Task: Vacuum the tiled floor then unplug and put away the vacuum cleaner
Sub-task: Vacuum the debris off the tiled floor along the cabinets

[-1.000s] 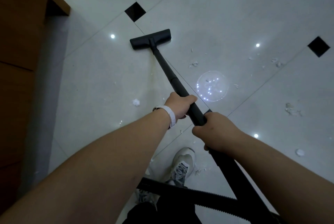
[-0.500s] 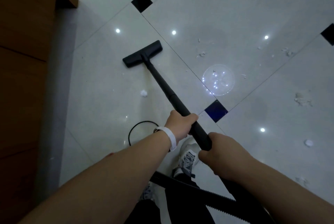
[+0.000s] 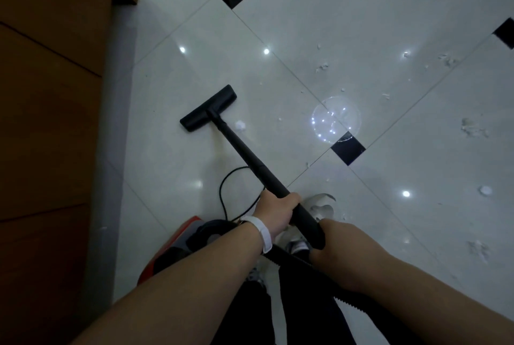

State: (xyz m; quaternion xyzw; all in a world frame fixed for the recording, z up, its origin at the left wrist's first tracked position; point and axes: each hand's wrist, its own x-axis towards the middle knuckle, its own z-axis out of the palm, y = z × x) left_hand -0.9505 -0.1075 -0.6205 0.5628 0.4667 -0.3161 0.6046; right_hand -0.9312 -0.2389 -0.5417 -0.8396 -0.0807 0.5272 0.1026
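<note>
Your right hand [image 3: 338,236] and, just ahead, your left hand [image 3: 276,209] (white wristband) both clench the black wand [image 3: 244,150]. Its floor head [image 3: 208,108] rests flat on the tiled floor [image 3: 361,10], a white scrap [image 3: 240,124] just beside it.

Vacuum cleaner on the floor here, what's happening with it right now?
A person is vacuuming the tiled floor. Both hands grip the black wand: the left hand higher up, the right hand near the hose end. The floor head sits flat beside a white scrap. More white debris is scattered to the right. The red canister sits by the feet.
</note>
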